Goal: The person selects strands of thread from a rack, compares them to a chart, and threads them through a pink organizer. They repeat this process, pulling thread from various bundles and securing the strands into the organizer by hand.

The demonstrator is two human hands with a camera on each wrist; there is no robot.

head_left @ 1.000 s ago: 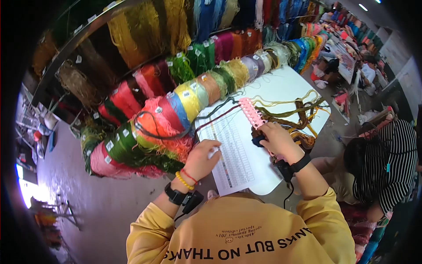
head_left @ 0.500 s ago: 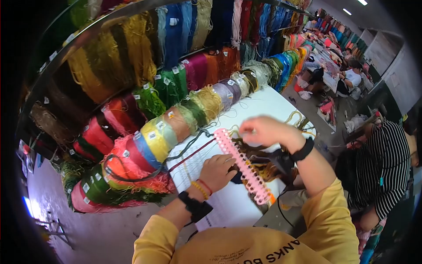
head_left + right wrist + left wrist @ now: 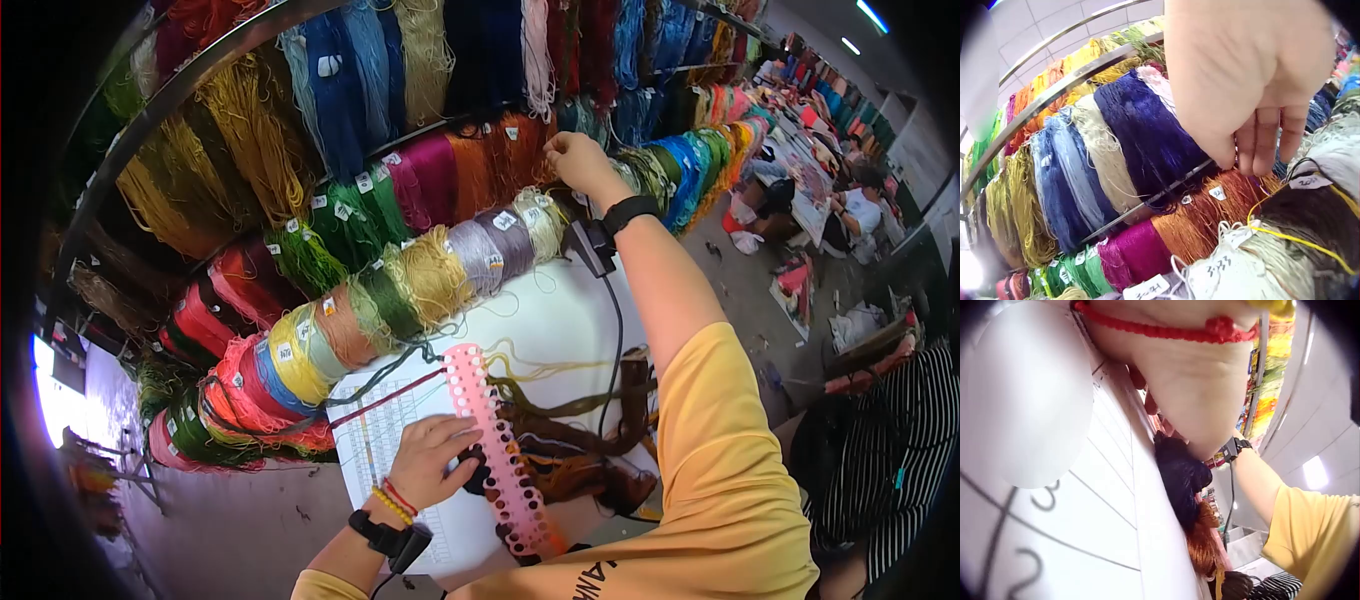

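My left hand (image 3: 430, 462) rests with its fingers on the edge of a pink strip with holes along both sides (image 3: 492, 455). Strands of thread are looped through it, among them a dark red one and olive ones. Beneath that palm, the left wrist view has a navy thread bundle (image 3: 1179, 478) and a rust-brown bundle (image 3: 1204, 547). My right hand (image 3: 583, 165) is raised at the far part of the row of thread skeins. Its fingers (image 3: 1265, 140) hang relaxed with nothing in them, near the orange-brown skeins (image 3: 1204, 215) and a dark brown skein (image 3: 1300, 209).
A printed chart (image 3: 430, 525) lies under my left hand on the white table (image 3: 580, 310). Labelled skeins (image 3: 435, 270) are wrapped along a bar behind it. More hanks hang from a metal rail (image 3: 125, 150). A person in a striped top (image 3: 900, 460) is at the right.
My right hand has left the strip and reached forward to the skeins. My left hand has moved from the chart onto the strip. The head view has shifted.
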